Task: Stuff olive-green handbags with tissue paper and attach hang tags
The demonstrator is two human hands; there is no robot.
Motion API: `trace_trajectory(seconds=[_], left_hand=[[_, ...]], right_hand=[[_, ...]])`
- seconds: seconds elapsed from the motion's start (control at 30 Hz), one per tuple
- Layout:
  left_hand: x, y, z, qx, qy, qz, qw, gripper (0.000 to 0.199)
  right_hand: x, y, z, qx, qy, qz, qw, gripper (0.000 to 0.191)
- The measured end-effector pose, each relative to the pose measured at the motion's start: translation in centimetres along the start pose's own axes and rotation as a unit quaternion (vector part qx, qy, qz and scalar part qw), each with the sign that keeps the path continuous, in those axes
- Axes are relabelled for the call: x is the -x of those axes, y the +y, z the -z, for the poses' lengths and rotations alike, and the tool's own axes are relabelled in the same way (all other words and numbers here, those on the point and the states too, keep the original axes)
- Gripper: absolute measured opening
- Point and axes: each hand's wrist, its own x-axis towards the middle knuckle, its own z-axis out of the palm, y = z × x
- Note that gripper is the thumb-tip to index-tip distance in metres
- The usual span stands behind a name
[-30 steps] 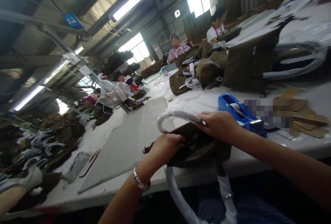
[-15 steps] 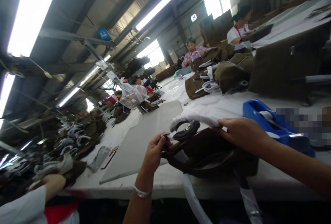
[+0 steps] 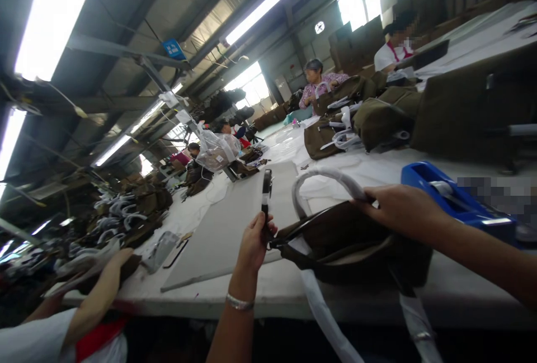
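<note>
An olive-brown handbag (image 3: 403,265) lies at the table's front edge, its top gaping. My right hand (image 3: 396,206) grips its far rim at the base of a white-wrapped handle (image 3: 325,174), thumb and fingers closed. At the bag's left end my left hand (image 3: 254,237) pinches a dark coiled strap (image 3: 267,187), which stands up above the fingers and shows edge-on. Another white-wrapped handle (image 3: 325,312) hangs down over the table edge.
A blue tape dispenser (image 3: 457,201) stands right of the bag. A grey board (image 3: 235,229) lies on the white table (image 3: 146,298). More brown bags (image 3: 381,119) are piled behind. A co-worker's arm (image 3: 98,296) reaches in at lower left; other people sit farther back.
My left hand has turned the coiled strap from lying over the bag's opening to upright at the left. The far handle now shows as a full arch. The co-worker's arm has reached farther forward.
</note>
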Motion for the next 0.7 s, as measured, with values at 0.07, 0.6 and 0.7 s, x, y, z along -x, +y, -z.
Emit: trace_trajectory(seconds=[0.07,0.6,0.7], left_hand=[[0.0,0.3,-0.5,-0.052,0.011,0.002,0.999,0.048],[7.7,4.1,-9.4,-0.581,-0.424,-0.262,0.644,0.043],[7.2,2.4,-10.2,-0.612,-0.438,-0.241,0.613,0.034]], right_hand=[[0.3,0.0,-0.1,0.007,0.016,0.007,1.0,0.052],[5.2,-1.4,2.5,0.049,0.267,0.164,0.948,0.038],[5.0,-2.8,2.3,-0.09,0.101,0.247,0.959,0.026]])
